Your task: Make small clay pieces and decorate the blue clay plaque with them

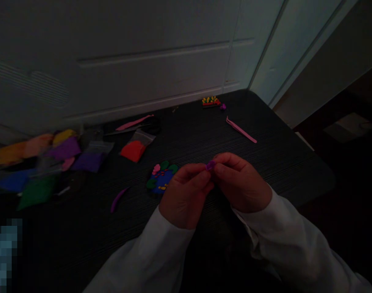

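Observation:
My left hand (186, 193) and my right hand (239, 183) meet over the dark table (280, 162), fingertips pinched together on a small purple clay piece (210, 165). Both hands are closed around it. Just left of my left hand lies a blue clay figure (161, 178) decorated with green, pink and yellow bits. The scene is very dim.
Bags of coloured clay (51, 162) lie at the left, with a red clay bag (134, 149) nearer the middle. A pink tool (241, 130) and another pink tool (134, 122) rest farther back. A purple tool (119, 199) lies near the front. A small multicoloured clay piece (211, 101) sits by the wall.

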`<state>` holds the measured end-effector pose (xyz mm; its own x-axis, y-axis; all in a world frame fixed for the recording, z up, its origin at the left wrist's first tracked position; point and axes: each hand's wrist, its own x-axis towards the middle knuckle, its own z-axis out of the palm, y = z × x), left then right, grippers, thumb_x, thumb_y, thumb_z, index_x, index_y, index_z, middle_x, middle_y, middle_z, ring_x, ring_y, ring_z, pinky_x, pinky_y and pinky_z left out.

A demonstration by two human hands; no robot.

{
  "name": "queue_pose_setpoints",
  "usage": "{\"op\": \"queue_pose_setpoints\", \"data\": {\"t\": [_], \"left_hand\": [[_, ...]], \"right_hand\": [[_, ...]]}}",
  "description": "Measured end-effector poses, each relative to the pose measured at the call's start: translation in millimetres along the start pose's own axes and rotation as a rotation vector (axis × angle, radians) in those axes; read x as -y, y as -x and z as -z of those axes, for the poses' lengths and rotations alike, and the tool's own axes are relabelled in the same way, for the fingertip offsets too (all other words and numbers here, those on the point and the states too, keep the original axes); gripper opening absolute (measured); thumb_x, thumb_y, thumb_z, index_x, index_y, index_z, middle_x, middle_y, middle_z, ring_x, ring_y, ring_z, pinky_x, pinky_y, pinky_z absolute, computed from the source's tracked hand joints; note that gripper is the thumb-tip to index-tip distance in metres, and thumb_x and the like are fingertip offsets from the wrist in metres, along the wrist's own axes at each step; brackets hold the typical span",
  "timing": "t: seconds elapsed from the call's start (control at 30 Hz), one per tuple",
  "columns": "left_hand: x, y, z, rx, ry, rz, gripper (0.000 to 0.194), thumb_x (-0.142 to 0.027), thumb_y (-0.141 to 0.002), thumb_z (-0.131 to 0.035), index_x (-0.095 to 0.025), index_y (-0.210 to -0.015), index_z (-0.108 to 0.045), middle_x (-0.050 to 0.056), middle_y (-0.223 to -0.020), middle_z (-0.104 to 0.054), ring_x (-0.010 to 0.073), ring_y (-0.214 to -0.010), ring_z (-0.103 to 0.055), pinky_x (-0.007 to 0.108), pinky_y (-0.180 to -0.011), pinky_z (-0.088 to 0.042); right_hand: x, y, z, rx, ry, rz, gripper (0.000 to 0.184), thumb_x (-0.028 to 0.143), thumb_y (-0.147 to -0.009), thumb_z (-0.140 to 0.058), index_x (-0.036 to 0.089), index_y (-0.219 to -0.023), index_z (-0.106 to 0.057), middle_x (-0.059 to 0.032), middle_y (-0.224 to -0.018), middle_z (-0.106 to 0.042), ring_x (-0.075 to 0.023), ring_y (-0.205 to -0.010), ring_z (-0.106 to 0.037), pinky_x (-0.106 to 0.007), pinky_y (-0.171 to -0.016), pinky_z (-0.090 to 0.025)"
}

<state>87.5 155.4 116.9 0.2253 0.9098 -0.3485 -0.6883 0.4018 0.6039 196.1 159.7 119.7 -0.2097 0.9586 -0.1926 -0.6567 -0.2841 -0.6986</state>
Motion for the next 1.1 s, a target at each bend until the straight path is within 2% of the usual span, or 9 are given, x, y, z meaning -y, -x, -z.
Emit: {"op": "queue_pose_setpoints", "data": {"t": [0.3,0.53,0.77,0.93,1.1], "left_hand": [[0.5,-0.3,0.6,-0.003,-0.026,-0.016,0.015,-0.016,-0.052,-0.072,-0.021,-0.065,-0.066,-0.005,-0.066,-0.065,0.0064,-0.063,-0.056,0.018,-0.06,-0.046],[-1.3,-0.5,-0.7,-0.021,-0.123,-0.162,0.013,-0.014,-0.051,-0.072,-0.02,-0.062,-0.067,-0.004,-0.066,-0.065,0.0088,-0.07,-0.056,0.021,-0.069,-0.044],[-2.5,0.2,-2.1,-0.024,-0.142,-0.162,0.012,-0.015,-0.052,-0.072,-0.02,-0.062,-0.066,-0.003,-0.066,-0.065,0.0093,-0.069,-0.056,0.023,-0.07,-0.043],[-2.6,0.7,-2.4,-0.033,-0.121,-0.156,0.013,-0.015,-0.051,-0.072,-0.02,-0.061,-0.066,-0.004,-0.065,-0.064,0.0101,-0.069,-0.056,0.024,-0.07,-0.043],[-2.3,1.1,-1.0,-0.023,-0.108,-0.148,0.013,-0.017,-0.052,-0.073,-0.021,-0.062,-0.066,-0.005,-0.063,-0.063,0.0085,-0.066,-0.055,0.023,-0.067,-0.043]], "right_hand": [[-0.6,-0.7,-0.4,0.009,0.033,0.009,0.009,0.021,-0.057,-0.07,0.022,-0.064,-0.065,0.006,-0.059,-0.063,-0.0054,-0.056,-0.055,-0.019,-0.053,-0.043],[-1.7,2.4,3.7,0.012,0.115,0.09,0.009,0.02,-0.061,-0.069,0.023,-0.069,-0.065,0.0054,-0.066,-0.063,-0.0067,-0.062,-0.055,-0.022,-0.061,-0.044],[-2.4,4.3,5.6,0.01,0.263,0.219,0.01,0.019,-0.064,-0.066,0.026,-0.072,-0.065,0.0042,-0.068,-0.059,-0.0076,-0.064,-0.052,-0.021,-0.06,-0.043],[-2.3,5.7,4.5,-0.038,0.345,0.293,0.009,0.019,-0.064,-0.066,0.026,-0.07,-0.064,0.0034,-0.067,-0.055,-0.0084,-0.062,-0.049,-0.022,-0.056,-0.041],[-2.8,5.4,4.8,-0.06,0.381,0.334,0.008,0.02,-0.065,-0.065,0.026,-0.071,-0.064,0.0037,-0.068,-0.055,-0.0083,-0.061,-0.048,-0.023,-0.056,-0.039]]}}
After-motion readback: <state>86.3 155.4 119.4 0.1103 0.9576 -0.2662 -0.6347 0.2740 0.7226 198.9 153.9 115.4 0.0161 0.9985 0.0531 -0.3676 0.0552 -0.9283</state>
